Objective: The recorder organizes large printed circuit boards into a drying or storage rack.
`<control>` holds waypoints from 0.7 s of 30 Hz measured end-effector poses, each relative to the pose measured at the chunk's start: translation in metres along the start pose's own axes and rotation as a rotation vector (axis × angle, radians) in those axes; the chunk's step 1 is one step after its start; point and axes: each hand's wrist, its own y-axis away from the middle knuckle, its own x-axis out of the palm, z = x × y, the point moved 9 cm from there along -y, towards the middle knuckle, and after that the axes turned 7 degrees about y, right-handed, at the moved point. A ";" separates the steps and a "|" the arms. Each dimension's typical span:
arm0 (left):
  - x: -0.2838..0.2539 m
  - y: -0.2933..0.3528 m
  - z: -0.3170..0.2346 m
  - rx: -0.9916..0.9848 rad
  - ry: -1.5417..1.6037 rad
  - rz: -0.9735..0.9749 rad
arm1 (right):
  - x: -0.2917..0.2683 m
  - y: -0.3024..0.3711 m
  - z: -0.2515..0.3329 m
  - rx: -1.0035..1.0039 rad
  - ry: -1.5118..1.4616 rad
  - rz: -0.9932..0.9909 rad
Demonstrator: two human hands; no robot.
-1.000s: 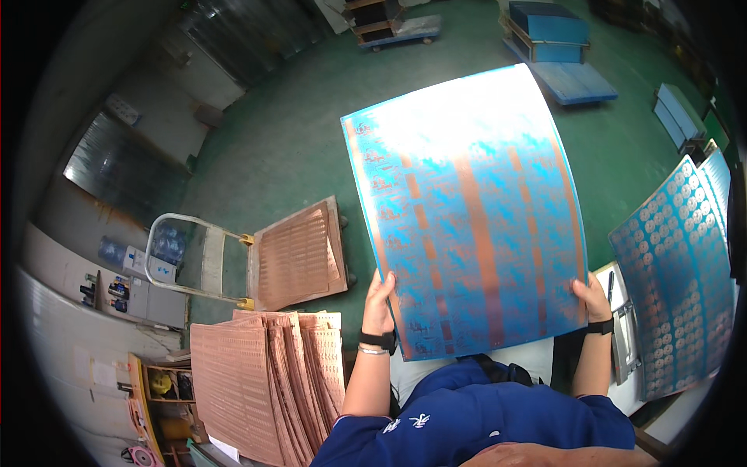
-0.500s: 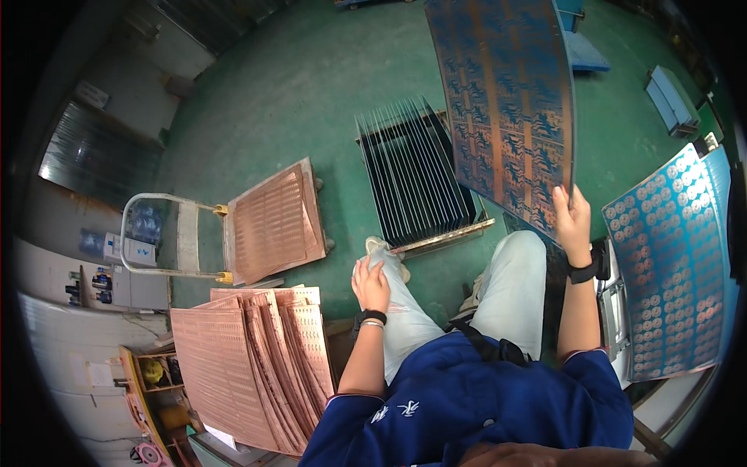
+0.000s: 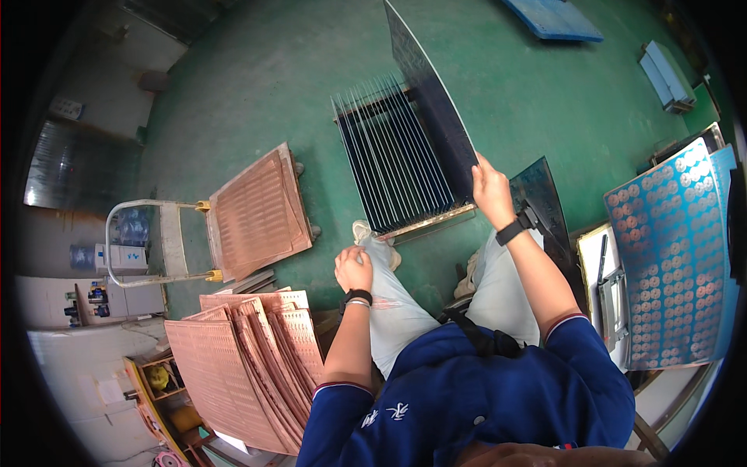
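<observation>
My right hand [image 3: 492, 189] is closed on the near edge of a large printed circuit panel [image 3: 433, 93]. The panel stands on edge along the right side of a rack [image 3: 430, 224], its dark face turned left. Whether it rests in a slot is hidden. Several thin dark panels [image 3: 393, 167] stand upright in rows inside that rack on the floor, beyond my feet. My left hand [image 3: 354, 268] lies over my left knee with bent fingers and nothing in it.
A flat trolley [image 3: 261, 210] with copper-coloured sheets stands at left. Nearer, more copper sheets [image 3: 233, 366] lean in a stack. At right are blue panels with silver round patterns [image 3: 669, 265] and a dark board [image 3: 545, 202] by my right leg. A blue platform [image 3: 554, 19] lies far off.
My right hand has brought the panel left and down to the rack and turned it nearly edge-on. My left hand stays on the knee, its fingers more bent. The view has shifted slightly.
</observation>
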 end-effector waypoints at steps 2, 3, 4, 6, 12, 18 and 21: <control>0.003 -0.004 0.001 0.003 -0.008 0.009 | 0.016 -0.002 -0.013 0.015 0.032 0.029; 0.004 -0.005 0.003 0.004 -0.014 0.008 | 0.023 -0.004 -0.016 0.031 0.047 0.060; 0.005 -0.006 0.004 0.003 -0.020 0.016 | 0.029 -0.005 -0.019 0.047 0.062 0.090; 0.007 -0.008 0.004 0.007 -0.010 0.022 | 0.030 -0.009 -0.022 0.050 0.051 0.071; 0.042 -0.043 0.039 -0.173 0.378 0.255 | 0.033 -0.028 -0.019 0.030 -0.153 -0.047; 0.067 -0.089 -0.096 0.008 0.860 0.269 | 0.041 -0.042 -0.028 0.015 -0.198 -0.151; 0.102 -0.103 -0.118 0.115 0.691 0.229 | 0.067 -0.049 -0.028 0.232 -0.200 0.113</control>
